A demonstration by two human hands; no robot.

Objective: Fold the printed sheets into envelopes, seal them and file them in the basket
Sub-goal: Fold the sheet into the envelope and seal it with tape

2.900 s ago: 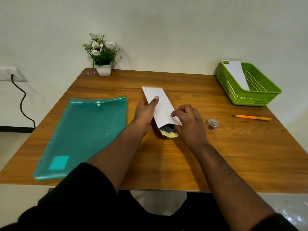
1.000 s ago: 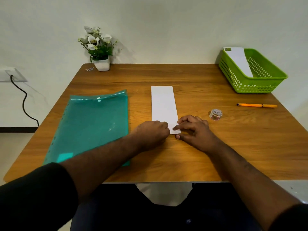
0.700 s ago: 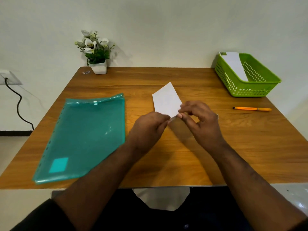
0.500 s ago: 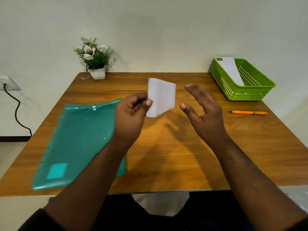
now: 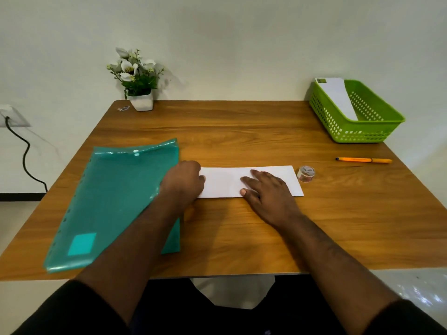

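Observation:
A long white envelope (image 5: 225,181) lies flat and crosswise on the wooden table (image 5: 242,131). My left hand (image 5: 183,183) covers its left end with fingers curled onto the paper. My right hand (image 5: 264,189) rests flat on its middle, fingers spread. A small roll of tape (image 5: 306,173) stands just past the envelope's right end. The green basket (image 5: 362,134) sits at the far right corner with one white envelope (image 5: 337,95) leaning inside it. The teal plastic folder (image 5: 116,201) lies to the left, partly under my left forearm.
An orange pen (image 5: 362,160) lies to the right, nearer than the basket. A potted white flower (image 5: 136,81) stands at the far left corner. A wall socket with a black cable (image 5: 24,153) is left of the table.
The envelope was lifted off the table in my left hand and turned. It now lies flat again, crosswise instead of lengthwise, with both hands pressed on it.

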